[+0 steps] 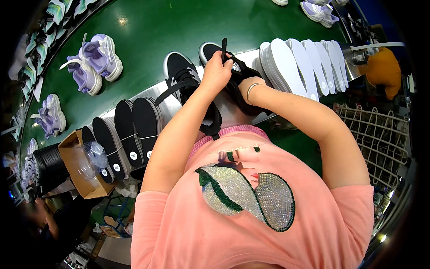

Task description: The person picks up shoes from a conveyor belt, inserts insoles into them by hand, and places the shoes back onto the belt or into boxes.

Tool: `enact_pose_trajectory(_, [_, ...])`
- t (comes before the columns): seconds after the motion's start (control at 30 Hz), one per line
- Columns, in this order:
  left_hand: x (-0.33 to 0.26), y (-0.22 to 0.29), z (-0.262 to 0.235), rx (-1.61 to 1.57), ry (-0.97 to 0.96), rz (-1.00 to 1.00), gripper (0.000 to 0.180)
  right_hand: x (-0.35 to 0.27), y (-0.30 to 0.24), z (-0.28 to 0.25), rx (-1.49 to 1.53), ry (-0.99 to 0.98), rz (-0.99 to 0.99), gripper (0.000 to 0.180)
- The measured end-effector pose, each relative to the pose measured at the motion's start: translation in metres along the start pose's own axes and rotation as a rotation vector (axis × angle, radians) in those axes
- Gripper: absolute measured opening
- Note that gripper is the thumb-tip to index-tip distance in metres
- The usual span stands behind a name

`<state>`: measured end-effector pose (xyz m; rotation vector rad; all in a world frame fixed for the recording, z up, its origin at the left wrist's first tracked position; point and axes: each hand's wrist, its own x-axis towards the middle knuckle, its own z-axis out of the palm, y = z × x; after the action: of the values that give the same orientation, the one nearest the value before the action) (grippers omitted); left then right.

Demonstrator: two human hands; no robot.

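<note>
Two black sneakers with grey trim lie side by side on the metal ledge in front of me. My left hand (216, 74) is closed on a black strap (224, 48) that stands up from the right sneaker (208, 50). My right hand (251, 86), with a bangle at the wrist, reaches into that same sneaker's opening, and its fingers are hidden inside. The left sneaker (177, 64) rests untouched beside my left forearm. Its laces are in, and a loose black strap (172, 92) hangs out to the left.
White insoles (284, 62) stand in stacks on the right of the ledge. Black insoles (126, 127), tied in bundles, are on the left, by a cardboard box (80, 177) with clear plastic. Lilac sneakers (101, 56) sit on the green surface (179, 22). A wire rack (374, 139) is at right.
</note>
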<state>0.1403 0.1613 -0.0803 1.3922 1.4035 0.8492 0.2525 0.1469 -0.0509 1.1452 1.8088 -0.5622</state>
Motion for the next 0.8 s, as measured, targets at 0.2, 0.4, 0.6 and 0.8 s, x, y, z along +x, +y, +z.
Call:
enact_pose_trajectory(0.2, [0.003,-0.007,0.001,0.006,0.026,0.023,0.023,-0.027,0.014,-0.002,0.102,0.000,-0.188,0.027])
enact_pose_trajectory(0.4, [0.001,0.002,0.002,0.021,0.026,0.021,0.020,-0.034,0.016,0.020,0.059,-0.051,-0.169,0.035])
enact_pose_trajectory(0.6, [0.001,-0.001,-0.001,-0.086,-0.034,0.000,0.020,-0.025,0.028,0.018,0.170,-0.029,-0.259,0.037])
enact_pose_trajectory(0.8, [-0.003,0.009,-0.008,-0.166,-0.245,-0.002,0.020,-0.003,0.040,0.040,1.920,0.228,-0.350,0.033])
